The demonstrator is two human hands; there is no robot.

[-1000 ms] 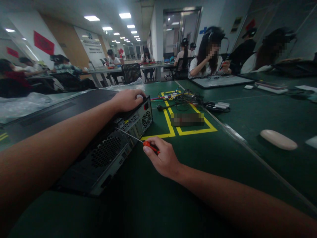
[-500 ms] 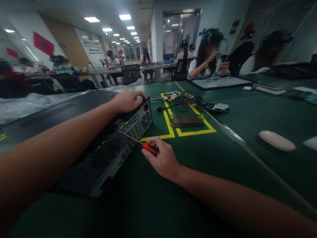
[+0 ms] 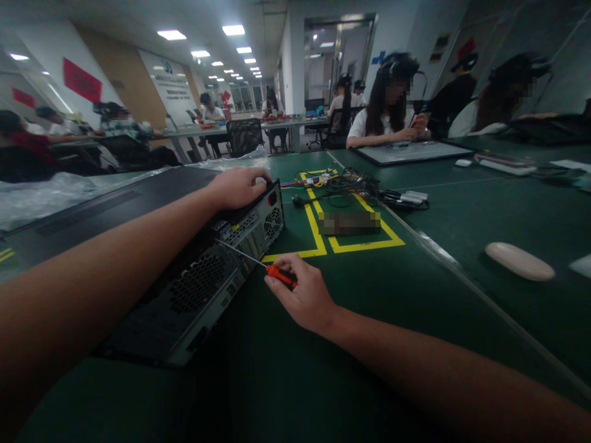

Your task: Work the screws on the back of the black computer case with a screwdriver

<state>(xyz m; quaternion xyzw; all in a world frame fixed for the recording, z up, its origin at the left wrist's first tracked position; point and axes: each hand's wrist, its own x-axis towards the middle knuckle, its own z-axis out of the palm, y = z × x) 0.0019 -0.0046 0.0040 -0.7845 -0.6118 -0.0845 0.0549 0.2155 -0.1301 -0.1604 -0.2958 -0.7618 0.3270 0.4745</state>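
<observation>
On the computer case (image 3: 203, 289), left grip (image 3: 237, 187) resting open, right grip (image 3: 305, 295) clamped on screwdriver (image 3: 281, 275).

The left hand (image 3: 237, 186) presses on the computer case (image 3: 203, 277) lying on the bench (image 3: 392, 289); beside the case, the right hand (image 3: 305, 295) grips a screwdriver (image 3: 263, 264) whose tip meets its rear panel.

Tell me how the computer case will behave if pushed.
The black and grey metal computer case looks rigid and probably heavy; it should slide as one piece, not flex. Lying on its broad side on the green mat, it seems unlikely to tip. The left hand holding its rear edge likely steadies it.
</observation>
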